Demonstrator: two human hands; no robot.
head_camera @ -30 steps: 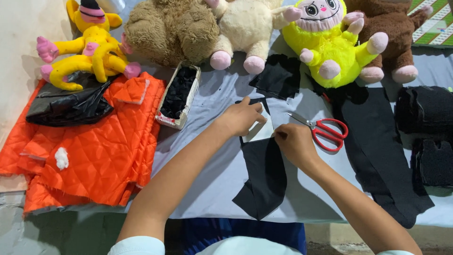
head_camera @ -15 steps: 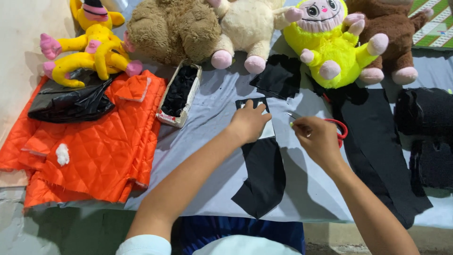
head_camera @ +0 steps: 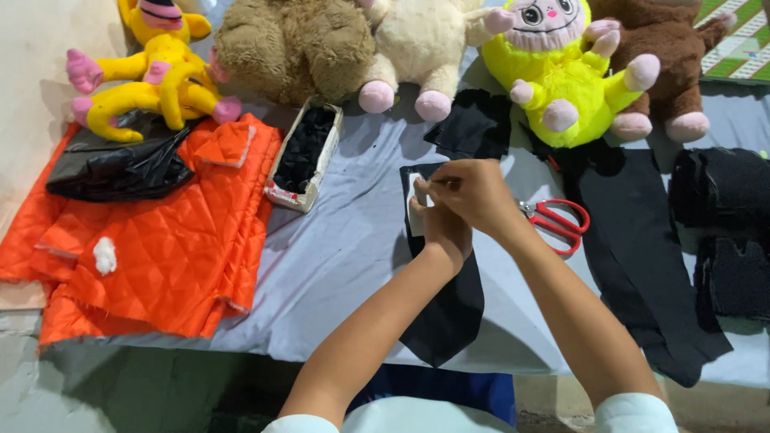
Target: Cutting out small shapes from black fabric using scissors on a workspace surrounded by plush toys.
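Your black fabric strip (head_camera: 449, 309) sits mid-frame, long axis running up-down, bare tabletop (head_camera: 353, 240) to its left. Your left hand (head_camera: 443, 228) presses it; right hand (head_camera: 473, 192) pinches its white piece (head_camera: 415, 192), red scissors (head_camera: 557, 224) just right.

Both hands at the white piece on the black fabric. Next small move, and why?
Probably press the white piece flat onto the black fabric strip: the right hand pinches its top edge, the left hand rests just below, and the red scissors lie unused aside.
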